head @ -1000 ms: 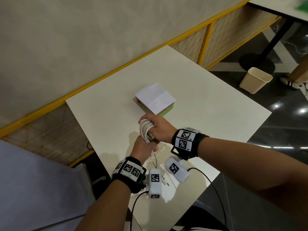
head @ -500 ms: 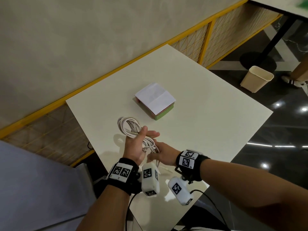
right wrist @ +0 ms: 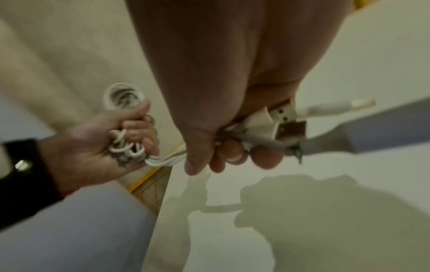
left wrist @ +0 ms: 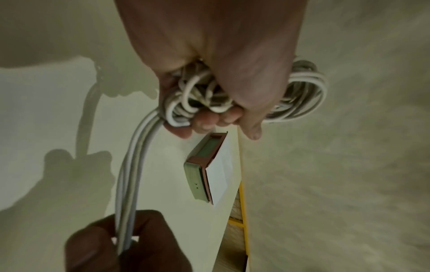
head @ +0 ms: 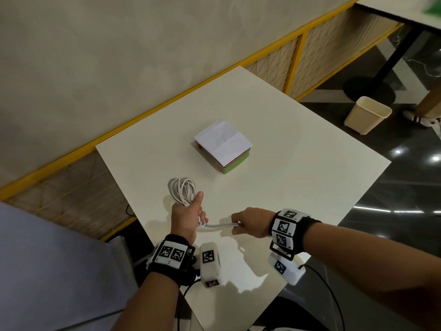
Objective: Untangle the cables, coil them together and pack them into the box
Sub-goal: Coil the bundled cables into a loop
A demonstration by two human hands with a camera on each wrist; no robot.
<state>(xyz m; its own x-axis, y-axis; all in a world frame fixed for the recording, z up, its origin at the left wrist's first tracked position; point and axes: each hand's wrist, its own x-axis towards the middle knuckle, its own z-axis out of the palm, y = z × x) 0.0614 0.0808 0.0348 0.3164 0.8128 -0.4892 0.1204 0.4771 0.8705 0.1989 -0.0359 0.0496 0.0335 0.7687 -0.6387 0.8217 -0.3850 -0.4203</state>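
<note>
My left hand (head: 188, 216) grips a coil of white cables (head: 181, 191) above the near left part of the white table (head: 298, 149), thumb up along the loops (left wrist: 302, 95). A short bundle of straight cable strands (head: 219, 226) runs right from that fist to my right hand (head: 250, 223), which pinches the free ends. The plugs (right wrist: 281, 119) stick out of my right fist, and the strands (right wrist: 167, 160) lead back to the left hand (right wrist: 111, 145). The box (head: 224, 149), green and red-brown with a white lid, sits shut at the table's middle (left wrist: 204, 171).
A yellow-framed mesh rail (head: 298, 56) runs along the table's far side below a beige wall. A cream bin (head: 367, 118) stands on the dark floor at the right beside another table's black pedestal (head: 372, 89). A person's shoe (head: 422, 120) shows at the right edge.
The right hand left the coil, dropped below the left hand, then slid right, drawing the loose cable ends out taut. The left hand took over the coil and holds it upright.
</note>
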